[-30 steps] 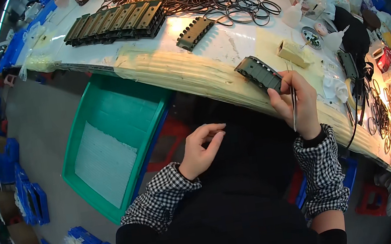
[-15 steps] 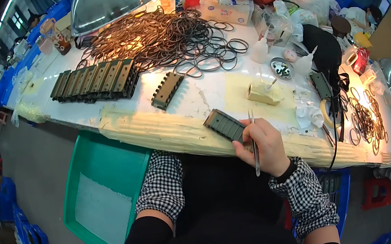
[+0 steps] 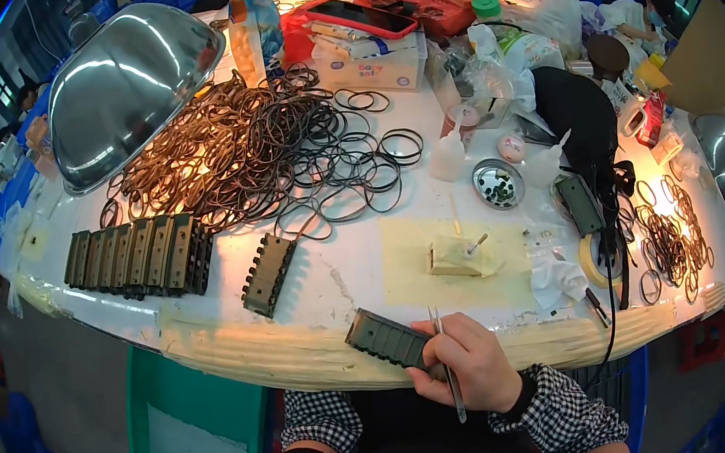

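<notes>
My right hand is closed at the table's front edge. It holds metal tweezers, their tips pointing up and away from me. The same fingers grip the right end of a dark green ribbed block, tilted above the padded edge. My left hand is out of sight; only its checkered sleeve shows, reaching to the table's edge. A single brown-green block with notched sides lies on the table to the left. Beyond it stands a row of similar blocks.
Behind the blocks lies a heap of dark rubber rings beside a metal lamp shade. A small dish of dark bits, a taped block and a tape roll are to the right. A green tray sits below the edge.
The view has shifted, so the tabletop appears lower and more to the left. My right hand still grips the block and tweezers; the left forearm shows less.
</notes>
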`<state>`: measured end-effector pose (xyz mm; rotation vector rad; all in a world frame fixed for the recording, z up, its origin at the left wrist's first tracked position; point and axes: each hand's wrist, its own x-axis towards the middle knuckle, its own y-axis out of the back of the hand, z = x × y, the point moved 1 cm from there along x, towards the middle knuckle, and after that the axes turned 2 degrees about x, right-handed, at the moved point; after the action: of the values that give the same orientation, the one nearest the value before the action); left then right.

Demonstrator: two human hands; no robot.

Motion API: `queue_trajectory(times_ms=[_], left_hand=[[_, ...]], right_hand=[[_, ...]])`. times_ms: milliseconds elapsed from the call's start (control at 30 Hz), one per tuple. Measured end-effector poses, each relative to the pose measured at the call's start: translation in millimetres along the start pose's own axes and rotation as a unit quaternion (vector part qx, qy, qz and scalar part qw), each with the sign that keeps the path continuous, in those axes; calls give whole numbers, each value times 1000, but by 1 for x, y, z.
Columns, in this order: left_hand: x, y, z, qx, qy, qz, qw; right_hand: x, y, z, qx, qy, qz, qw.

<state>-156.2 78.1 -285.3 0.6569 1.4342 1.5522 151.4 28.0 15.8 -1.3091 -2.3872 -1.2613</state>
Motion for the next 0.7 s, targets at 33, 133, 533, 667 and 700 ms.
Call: queue_trajectory(times_ms=[33,133,533,667,700], left_hand=[[-2,0,1,-5,0,3,1000],[-3,0,1,-25,1,12,1000],[-23,4,3,-169,8,65,983],[-45,12,-2,-269,24,91,959],[-51,12,2,-303,22,90,949]], right_hand=[[1,0,1,0,1,-3,1000],[1,0,2,-3,4,-7,1000],[0,-2,3,-8,16,7,1000],[0,-4,3,3,23,12,1000],[-2,-5,3,1,17,16,1000]])
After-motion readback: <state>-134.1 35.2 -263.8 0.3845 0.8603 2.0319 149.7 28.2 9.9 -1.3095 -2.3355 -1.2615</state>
